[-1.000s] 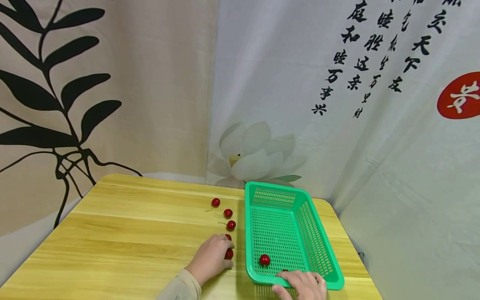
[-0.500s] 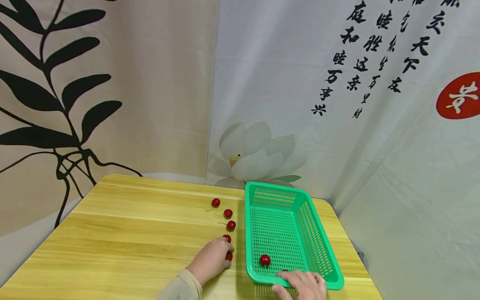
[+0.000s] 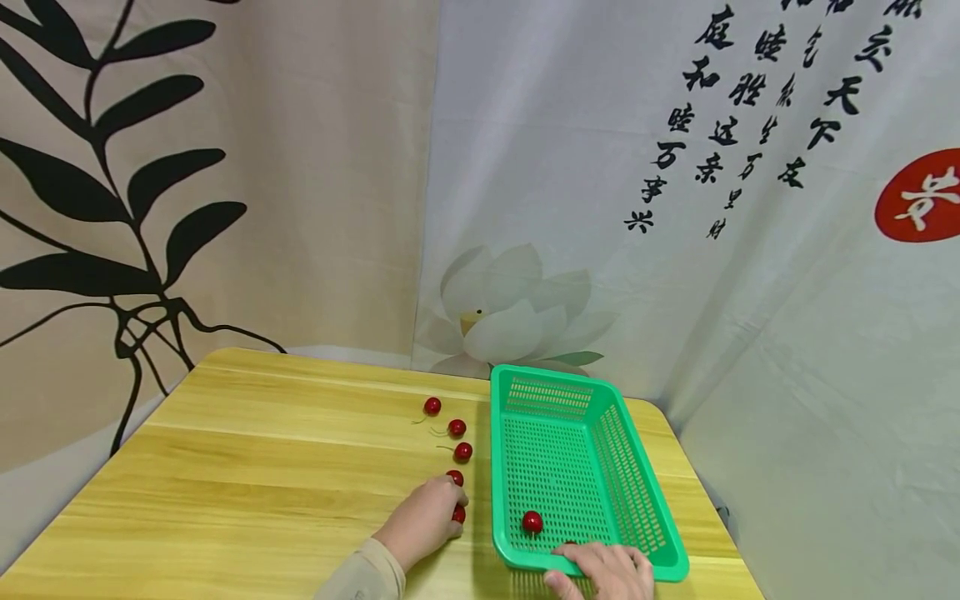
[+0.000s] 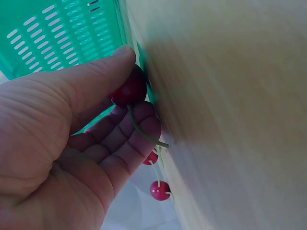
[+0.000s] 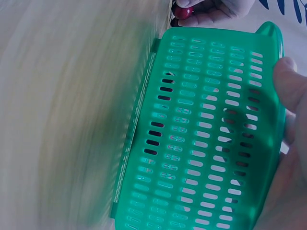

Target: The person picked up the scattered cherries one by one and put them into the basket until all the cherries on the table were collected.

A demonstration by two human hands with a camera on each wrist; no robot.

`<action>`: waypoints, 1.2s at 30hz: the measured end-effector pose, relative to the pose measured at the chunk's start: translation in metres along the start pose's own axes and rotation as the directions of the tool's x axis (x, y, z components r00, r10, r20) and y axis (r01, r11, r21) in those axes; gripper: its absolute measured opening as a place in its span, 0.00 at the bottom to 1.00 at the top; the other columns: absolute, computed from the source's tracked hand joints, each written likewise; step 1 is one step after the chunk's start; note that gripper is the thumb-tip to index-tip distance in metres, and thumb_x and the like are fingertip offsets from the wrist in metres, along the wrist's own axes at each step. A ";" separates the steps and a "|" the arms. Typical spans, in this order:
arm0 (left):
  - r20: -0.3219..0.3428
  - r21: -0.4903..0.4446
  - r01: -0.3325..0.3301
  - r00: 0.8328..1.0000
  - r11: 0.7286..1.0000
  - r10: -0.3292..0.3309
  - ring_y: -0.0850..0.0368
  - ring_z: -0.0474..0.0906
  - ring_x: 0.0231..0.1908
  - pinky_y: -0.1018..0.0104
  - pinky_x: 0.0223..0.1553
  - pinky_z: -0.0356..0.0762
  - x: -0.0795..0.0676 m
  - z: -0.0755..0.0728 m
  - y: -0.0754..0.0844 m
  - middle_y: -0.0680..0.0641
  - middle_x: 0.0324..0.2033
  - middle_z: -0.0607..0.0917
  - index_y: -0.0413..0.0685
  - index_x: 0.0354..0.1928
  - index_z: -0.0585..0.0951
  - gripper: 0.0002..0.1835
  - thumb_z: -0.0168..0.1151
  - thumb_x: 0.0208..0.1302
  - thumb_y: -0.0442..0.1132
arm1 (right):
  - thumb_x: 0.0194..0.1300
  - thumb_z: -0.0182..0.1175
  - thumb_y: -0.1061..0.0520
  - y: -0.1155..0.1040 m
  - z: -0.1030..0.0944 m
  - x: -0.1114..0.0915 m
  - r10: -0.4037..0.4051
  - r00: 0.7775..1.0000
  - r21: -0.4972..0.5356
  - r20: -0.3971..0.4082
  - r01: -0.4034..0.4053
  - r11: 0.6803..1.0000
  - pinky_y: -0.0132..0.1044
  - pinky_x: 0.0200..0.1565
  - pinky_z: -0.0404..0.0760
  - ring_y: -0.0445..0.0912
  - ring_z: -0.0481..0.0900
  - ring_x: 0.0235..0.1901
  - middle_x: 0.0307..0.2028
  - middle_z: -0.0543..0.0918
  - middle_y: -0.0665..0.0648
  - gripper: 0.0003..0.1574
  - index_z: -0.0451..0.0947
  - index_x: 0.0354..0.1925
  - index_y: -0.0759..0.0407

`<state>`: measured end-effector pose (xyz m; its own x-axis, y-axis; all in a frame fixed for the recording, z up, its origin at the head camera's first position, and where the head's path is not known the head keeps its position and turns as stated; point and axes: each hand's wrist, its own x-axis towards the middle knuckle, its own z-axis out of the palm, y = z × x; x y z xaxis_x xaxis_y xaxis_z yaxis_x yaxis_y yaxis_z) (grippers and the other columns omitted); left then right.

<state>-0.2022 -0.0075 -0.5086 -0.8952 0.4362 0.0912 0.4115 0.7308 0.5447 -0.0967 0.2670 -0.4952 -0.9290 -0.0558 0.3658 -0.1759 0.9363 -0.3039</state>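
Observation:
My left hand is at the table and pinches a red cherry between thumb and fingers; its green stem trails over the fingertips in the left wrist view. Just beyond that hand lies another cherry, partly behind the fingers. Farther back, cherries with thin stems sit in a loose row: one, another and a last one. My right hand holds the near rim of a green slotted basket, thumb outside. Inside it a cherry rests near that rim, and a second is mostly hidden by the fingers.
The basket stands at the right side of the wooden table, close beside the cherry row. Behind the table hangs a cloth backdrop printed with leaves, a flower and dark characters.
My left fingers have drawn in around the nearest cherry and shifted slightly toward me, uncovering more of the cherry beyond. My right hand and the basket stay in place.

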 end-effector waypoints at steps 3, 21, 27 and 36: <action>0.007 -0.011 0.011 1.000 1.000 -0.011 0.57 0.81 0.35 0.61 0.40 0.85 0.000 0.000 0.000 0.50 0.35 0.84 0.41 0.40 0.89 0.11 0.79 0.56 0.33 | 0.67 0.69 0.32 0.000 -0.001 0.000 0.004 1.000 0.001 0.013 -0.004 1.000 0.62 0.59 0.66 0.41 0.82 0.45 0.36 0.80 0.24 0.04 0.84 0.41 0.19; -0.026 -0.002 -0.025 0.999 1.000 0.024 0.63 0.75 0.30 0.66 0.34 0.79 0.000 0.003 -0.004 0.54 0.30 0.80 0.43 0.34 0.84 0.09 0.78 0.54 0.31 | 0.67 0.69 0.32 -0.001 0.000 -0.001 0.000 1.000 0.013 -0.012 0.000 1.000 0.57 0.56 0.65 0.36 0.79 0.42 0.36 0.79 0.22 0.05 0.82 0.40 0.16; -0.028 -0.018 0.017 0.999 1.000 -0.018 0.60 0.77 0.34 0.62 0.38 0.82 -0.001 -0.001 -0.005 0.52 0.33 0.81 0.42 0.39 0.85 0.10 0.78 0.58 0.32 | 0.69 0.68 0.32 -0.001 0.000 -0.001 0.007 1.000 0.022 0.008 -0.007 1.000 0.55 0.57 0.64 0.34 0.81 0.42 0.37 0.80 0.22 0.03 0.84 0.41 0.17; -0.120 0.017 -0.018 0.993 1.000 0.020 0.50 0.87 0.44 0.53 0.49 0.90 -0.004 -0.016 0.000 0.46 0.46 0.87 0.43 0.51 0.87 0.17 0.79 0.61 0.37 | 0.69 0.67 0.31 0.000 -0.001 0.000 0.009 1.000 0.003 0.019 -0.009 1.000 0.56 0.57 0.66 0.35 0.82 0.43 0.37 0.81 0.23 0.03 0.84 0.42 0.18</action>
<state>-0.2016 -0.0172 -0.4956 -0.9008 0.3845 0.2016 0.4305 0.7315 0.5287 -0.0963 0.2668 -0.4947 -0.9367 -0.0538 0.3460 -0.1682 0.9357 -0.3100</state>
